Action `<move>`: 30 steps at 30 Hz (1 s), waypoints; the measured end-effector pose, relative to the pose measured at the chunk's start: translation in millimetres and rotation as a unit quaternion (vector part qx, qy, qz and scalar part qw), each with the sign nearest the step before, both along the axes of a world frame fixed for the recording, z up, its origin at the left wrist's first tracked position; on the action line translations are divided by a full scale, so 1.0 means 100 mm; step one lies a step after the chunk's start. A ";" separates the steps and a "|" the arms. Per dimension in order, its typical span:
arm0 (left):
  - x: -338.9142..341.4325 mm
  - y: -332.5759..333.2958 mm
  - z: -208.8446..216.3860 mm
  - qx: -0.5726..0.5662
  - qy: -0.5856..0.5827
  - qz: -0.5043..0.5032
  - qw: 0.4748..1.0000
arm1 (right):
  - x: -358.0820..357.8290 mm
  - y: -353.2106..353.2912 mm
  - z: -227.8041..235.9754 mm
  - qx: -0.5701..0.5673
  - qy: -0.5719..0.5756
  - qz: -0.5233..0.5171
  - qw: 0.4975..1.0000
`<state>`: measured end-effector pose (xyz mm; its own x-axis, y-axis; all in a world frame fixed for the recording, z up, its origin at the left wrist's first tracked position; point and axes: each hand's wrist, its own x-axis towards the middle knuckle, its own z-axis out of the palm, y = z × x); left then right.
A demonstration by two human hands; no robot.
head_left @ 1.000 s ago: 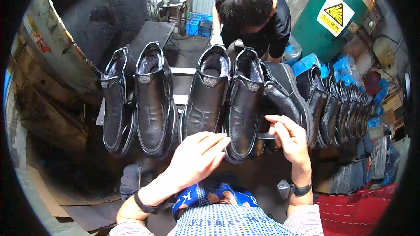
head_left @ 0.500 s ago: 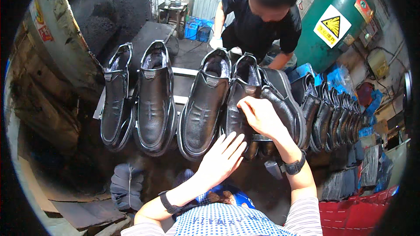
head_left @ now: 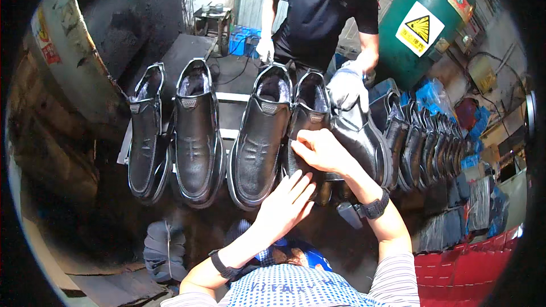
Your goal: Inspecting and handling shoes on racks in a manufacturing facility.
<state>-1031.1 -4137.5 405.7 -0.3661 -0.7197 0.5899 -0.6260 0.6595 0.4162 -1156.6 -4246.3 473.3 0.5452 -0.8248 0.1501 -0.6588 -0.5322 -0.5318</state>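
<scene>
Had the black leather slip-on shoe with a fleecy lining and a small tab at the throat (head_left: 301, 124) fourth from the left in the row, toe toward the wearer. Held the bare right hand (head_left: 325, 149) over its upper, fingers bent and thumb drawn in close; could not tell about anything pinched between them, nor for certain about contact. Spread the bare left hand (head_left: 282, 203) open at the toe end, fingers straight and slightly apart, seemingly against the leather.

Stood just beside the glossy black leather shoe with a dark rubber sole (head_left: 259, 148), near enough to rub. Showed, on the other side, a co-worker's white-gloved hand (head_left: 348, 88) at the opening of the tilted black leather shoe with its sole edge turned outward (head_left: 364, 142).

Judged fairly light for its bulk, pliable across the upper, stiffer at the toe and along the sole, probably a little slippery on the shiny surface. Seemed hardly fragile (though likely to scuff or crease under a hard thumb). Looked best to grip low, by both sole edges, or with fingers inside the heel opening and thumb outside; better not to tug by the thin collar or the tab
</scene>
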 end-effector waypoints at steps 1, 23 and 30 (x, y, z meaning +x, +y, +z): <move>0.01 0.00 0.00 0.001 -0.001 0.003 1.000 | 0.00 0.02 -0.01 -0.001 -0.001 -0.002 1.000; 0.10 -0.03 0.10 0.025 -0.017 -0.052 0.998 | -0.87 1.18 0.05 0.263 -0.475 -0.129 0.830; 0.05 -0.02 0.11 0.057 -0.052 -0.067 0.995 | -1.00 1.36 -0.25 0.248 -0.544 -0.221 0.771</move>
<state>-1026.1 -4139.9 416.9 -0.5182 -0.7201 0.4614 -0.5783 0.6925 0.4313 -1256.5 -4110.7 448.7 -0.0308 -0.9968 -0.0732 0.2619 0.0626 -0.9631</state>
